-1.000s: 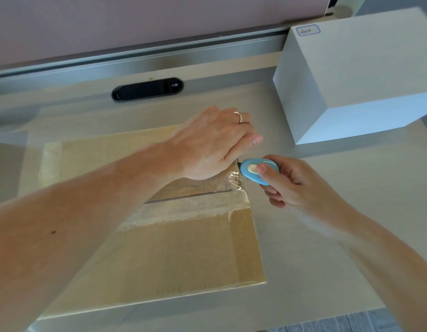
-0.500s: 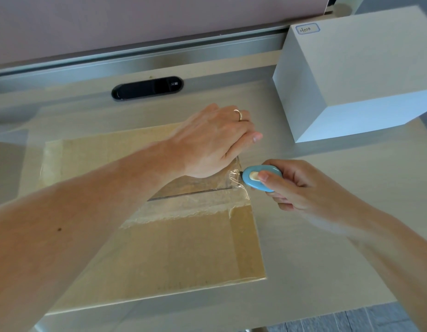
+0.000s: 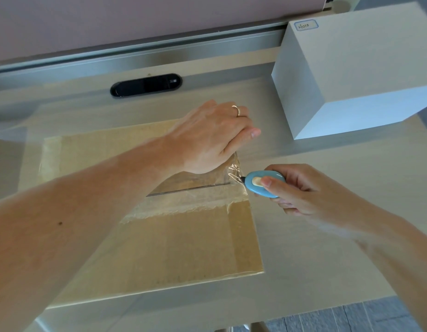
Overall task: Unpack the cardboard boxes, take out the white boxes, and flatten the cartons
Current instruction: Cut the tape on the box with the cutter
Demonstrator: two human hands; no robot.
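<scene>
A brown cardboard box stands on the table, its top flaps closed and sealed with clear tape along the middle seam. My left hand rests on the far flap near the right edge, fingers curling over that edge. My right hand grips a small blue box cutter, thumb on its cream button. The cutter's tip touches the crumpled tape at the seam's right end. A large white box with a small handwritten label stands at the back right.
The pale wooden table ends close in front, with grey floor below. A black oval cable port sits in the table behind the carton. A metal rail and a pinkish panel run along the back.
My right hand has moved the cutter down along the carton's right edge, from beside the left hand to the seam's end. The left hand stays in place.
</scene>
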